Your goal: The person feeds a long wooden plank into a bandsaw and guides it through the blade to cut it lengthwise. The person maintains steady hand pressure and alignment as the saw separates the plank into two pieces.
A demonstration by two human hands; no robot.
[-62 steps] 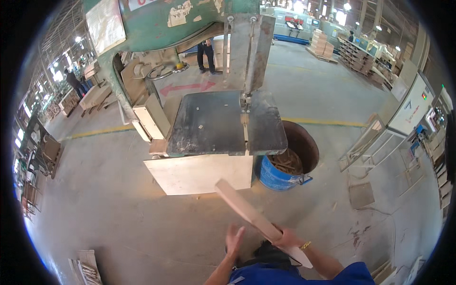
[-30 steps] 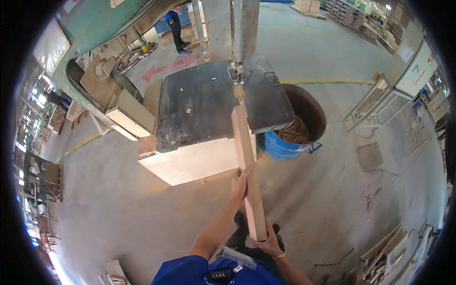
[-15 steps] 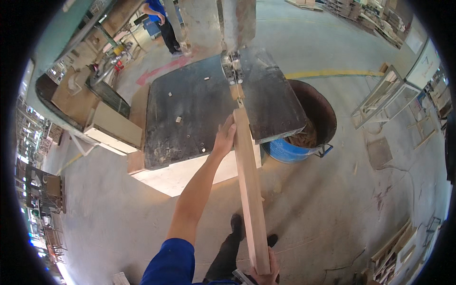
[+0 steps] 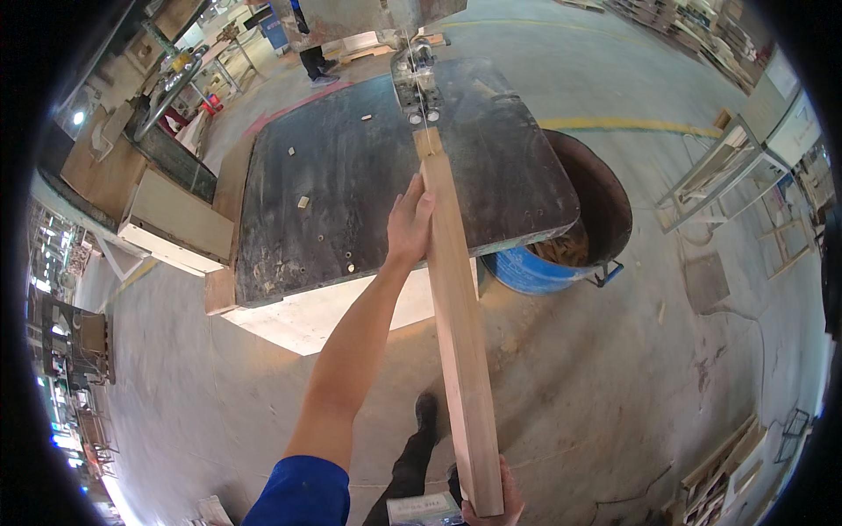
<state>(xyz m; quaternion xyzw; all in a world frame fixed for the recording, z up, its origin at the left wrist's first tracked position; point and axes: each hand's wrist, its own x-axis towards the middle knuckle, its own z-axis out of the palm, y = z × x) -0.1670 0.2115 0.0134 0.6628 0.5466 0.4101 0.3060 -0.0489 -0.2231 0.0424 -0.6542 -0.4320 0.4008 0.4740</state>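
A long squared wooden beam (image 4: 458,324) runs from near my body up onto the dark table of a band saw (image 4: 342,175). Its far end meets a small pale wooden insert (image 4: 426,140), just short of the thin blade under the metal blade guides (image 4: 416,83). My left hand (image 4: 409,223) lies against the beam's left side near that end, its fingers stretched forward and the thumb by the upper edge. Down at the near end, my right hand (image 4: 502,504) grips the beam from the right and below; part of its fingers is hidden behind the wood.
Several small wood offcuts (image 4: 303,202) lie on the saw table. A blue drum (image 4: 531,273) with wood scraps inside stands at its right. Pale boxes (image 4: 175,223) flank the left side. Farther right is a metal frame (image 4: 715,180). A person's legs (image 4: 317,66) show behind the saw.
The beam has moved forward with both hands, its far end now against the pale insert. My view has shifted, and less of the person behind the saw shows.
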